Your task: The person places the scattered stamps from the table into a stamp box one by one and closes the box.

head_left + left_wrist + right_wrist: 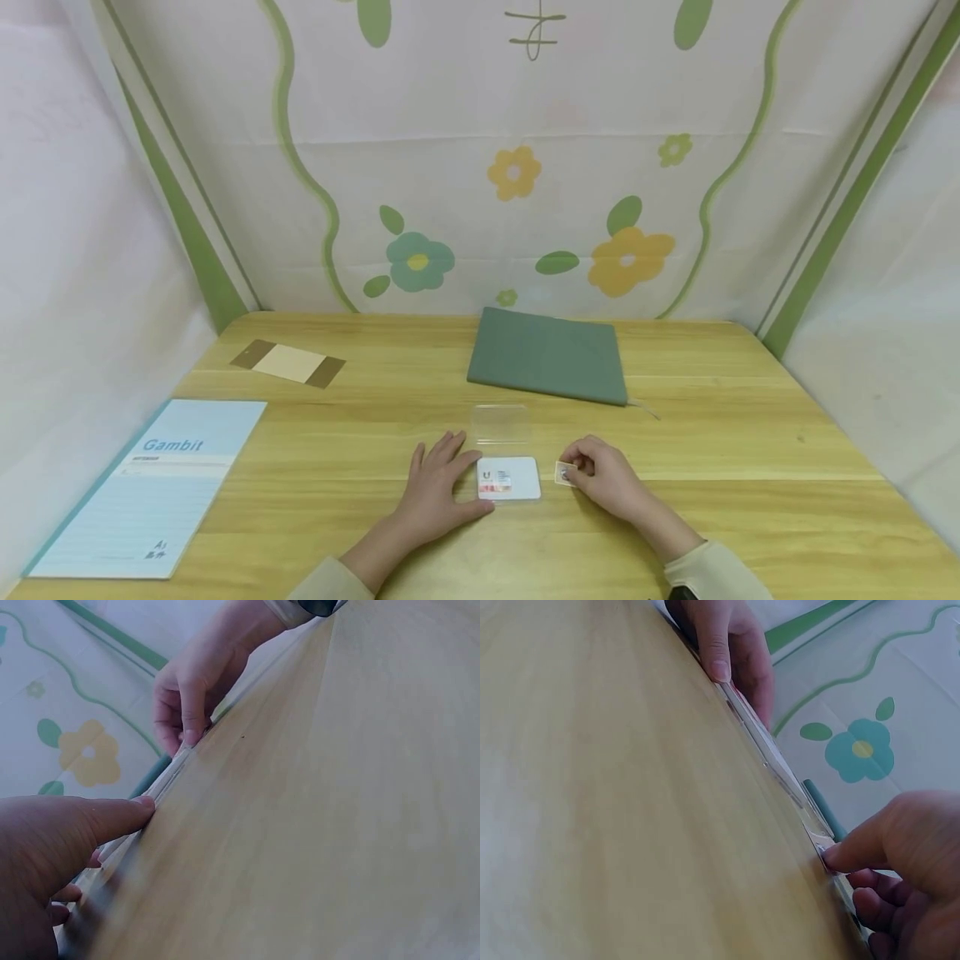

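Observation:
In the head view, a clear plastic case [528, 480] holds a white stack with a small printed label at its left. Its clear lid [501, 423] lies folded back behind it. My left hand [438, 492] holds the case at its left end, index finger at the far corner and thumb at the near edge, other fingers spread. To the right of the case, my right hand [611, 482] pinches a small pale-edged card [559, 475] with a dark mark between thumb and forefinger. Thumb and fingers hide part of that card.
A green notebook [551, 354] with a ribbon lies at the back of the wooden table [390, 358]. At the left are a light-blue Gambit notebook [150, 492] and a brown-and-cream card strip [288, 363]. Flower-printed fabric [465, 100] surrounds the table's back and sides.

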The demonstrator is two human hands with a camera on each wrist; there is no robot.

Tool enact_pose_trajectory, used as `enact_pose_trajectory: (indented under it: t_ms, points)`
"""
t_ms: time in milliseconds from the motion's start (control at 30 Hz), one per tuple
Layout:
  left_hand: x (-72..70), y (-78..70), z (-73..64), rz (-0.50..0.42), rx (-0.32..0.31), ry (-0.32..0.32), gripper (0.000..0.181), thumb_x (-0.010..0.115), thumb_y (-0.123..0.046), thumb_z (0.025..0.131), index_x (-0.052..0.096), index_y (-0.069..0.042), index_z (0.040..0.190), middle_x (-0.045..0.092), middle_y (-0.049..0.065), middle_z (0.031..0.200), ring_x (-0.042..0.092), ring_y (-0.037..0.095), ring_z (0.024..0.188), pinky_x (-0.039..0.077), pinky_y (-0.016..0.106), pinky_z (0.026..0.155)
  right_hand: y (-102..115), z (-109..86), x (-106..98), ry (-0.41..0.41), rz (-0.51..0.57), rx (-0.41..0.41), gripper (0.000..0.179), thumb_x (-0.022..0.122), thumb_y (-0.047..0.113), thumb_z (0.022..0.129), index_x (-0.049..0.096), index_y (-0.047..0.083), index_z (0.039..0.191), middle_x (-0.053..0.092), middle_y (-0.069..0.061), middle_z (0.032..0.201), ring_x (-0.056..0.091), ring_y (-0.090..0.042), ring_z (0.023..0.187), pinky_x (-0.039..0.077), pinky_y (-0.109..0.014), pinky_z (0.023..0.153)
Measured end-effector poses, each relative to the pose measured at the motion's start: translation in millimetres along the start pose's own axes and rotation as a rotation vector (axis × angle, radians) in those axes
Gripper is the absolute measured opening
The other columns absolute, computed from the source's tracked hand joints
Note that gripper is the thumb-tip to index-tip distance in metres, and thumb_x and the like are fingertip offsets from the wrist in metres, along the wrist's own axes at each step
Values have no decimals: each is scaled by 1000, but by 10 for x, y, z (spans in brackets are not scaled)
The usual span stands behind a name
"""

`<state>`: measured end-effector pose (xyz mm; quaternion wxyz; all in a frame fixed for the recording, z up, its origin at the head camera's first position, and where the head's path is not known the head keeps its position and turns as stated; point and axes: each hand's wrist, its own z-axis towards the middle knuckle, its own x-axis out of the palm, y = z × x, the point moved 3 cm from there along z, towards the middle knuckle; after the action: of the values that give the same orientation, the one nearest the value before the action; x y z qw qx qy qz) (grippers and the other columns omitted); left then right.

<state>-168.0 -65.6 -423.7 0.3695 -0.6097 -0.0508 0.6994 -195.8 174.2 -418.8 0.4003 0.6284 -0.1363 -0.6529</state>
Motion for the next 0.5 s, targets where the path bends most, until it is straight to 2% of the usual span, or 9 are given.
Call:
enact_pose_trajectory:
  t_ms: [167,300,500]
  points:
    - [-9,-13,-3,2,0,-2,62,66,-48,68,52,-11,115,36,19,129,25,35,121,7,59,93,9,16,-14,30,29,-11,8,64,4,76,58,10,75,45,4,65,38,-6,54,35,-20,46]
    - [-9,-11,-5,1,4,-11,61,66,-47,67,53,-11,114,36,19,129,25,35,121,7,59,92,69,55,-62,98,125,-4,5,62,10,79,59,7,77,48,2,61,39,-6,50,35,-20,42]
    - [-15,-1,-5,-2,0,-7,62,65,-49,68,53,-11,115,36,18,129,25,35,121,8,59,93,160,139,-99,121,166,-35,13,61,12,80,66,4,87,62,-2,79,46,-6,60,41,-21,50]
